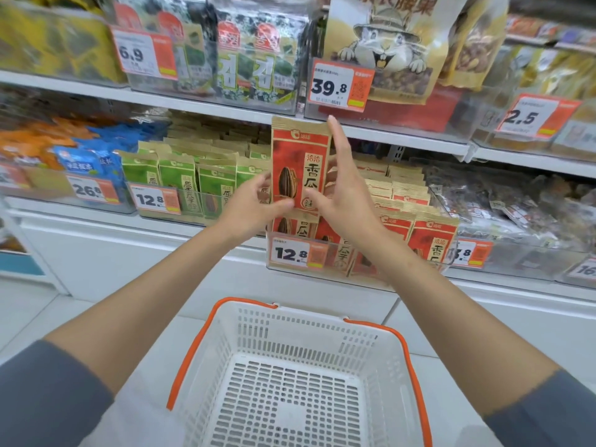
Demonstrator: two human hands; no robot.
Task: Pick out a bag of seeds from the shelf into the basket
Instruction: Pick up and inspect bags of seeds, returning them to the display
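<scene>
Head view is showing a person holding a red seed bag (pixel 300 166) upright in front of the shelf (pixel 225 109), lifted above the clear bin of matching red bags (pixel 429 240) on the right. The left hand (pixel 254 201) is pinching the bag's lower left corner, with its thumb lying on the front and its fingers curling loosely beside the edge. The right hand (pixel 345 195) is gripping the bag's right side: its thumb is pressing across the lower front while its fingers are stretching almost straight up along the right edge, the tips reaching near the bag's top. Whether those fingers are lying behind the bag or just beside it cannot be told. A white basket (pixel 306 333) with orange handles (pixel 193 346) is sitting near, directly below the forearms, well apart from the bag. Green seed bags (pixel 180 185) are standing in a bin to the left of the held bag, and a price tag (pixel 290 253) reading 12.8 is hanging on the front of the red bags' bin.
</scene>
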